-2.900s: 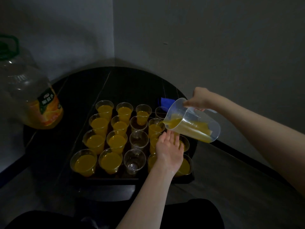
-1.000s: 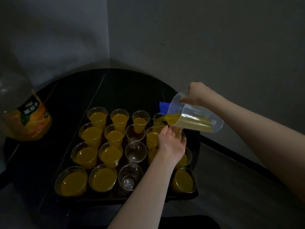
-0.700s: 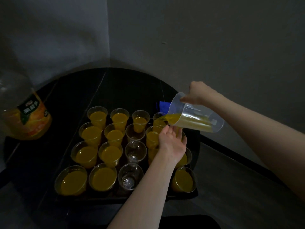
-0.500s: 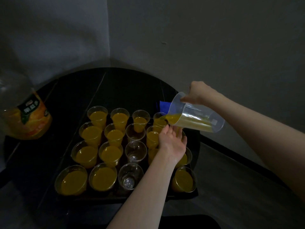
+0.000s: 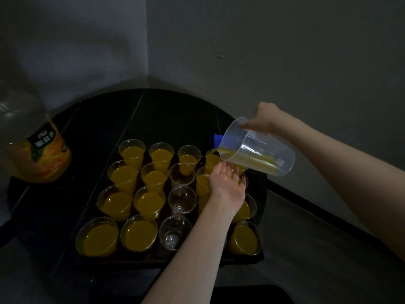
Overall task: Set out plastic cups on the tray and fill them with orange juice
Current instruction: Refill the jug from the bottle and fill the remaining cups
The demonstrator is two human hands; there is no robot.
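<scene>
The back-right cup (image 5: pixel 213 158) is filling higher than a second ago — the right hand (image 5: pixel 264 119) is gripping the tilted jug (image 5: pixel 256 150) and pouring. The left hand (image 5: pixel 226 185) is lying flat, fingers straight, just beside it on the tray (image 5: pixel 241 258). Three middle cups (image 5: pixel 182 199) are still waiting empty.

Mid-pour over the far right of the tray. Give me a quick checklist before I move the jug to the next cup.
1. Clear plastic measuring jug held firmly by right hand: ok.
2. Juice left in jug: ok, a shallow pool.
3. Far-row clear plastic cup under spout full: cannot tell, jug hides its rim.
4. Left hand steadying cups beneath jug: ok, fingers straight.
5. Empty cups remaining: not ok, three in third column, nearest.
6. Spills on black tray: cannot tell, too dark.
</scene>
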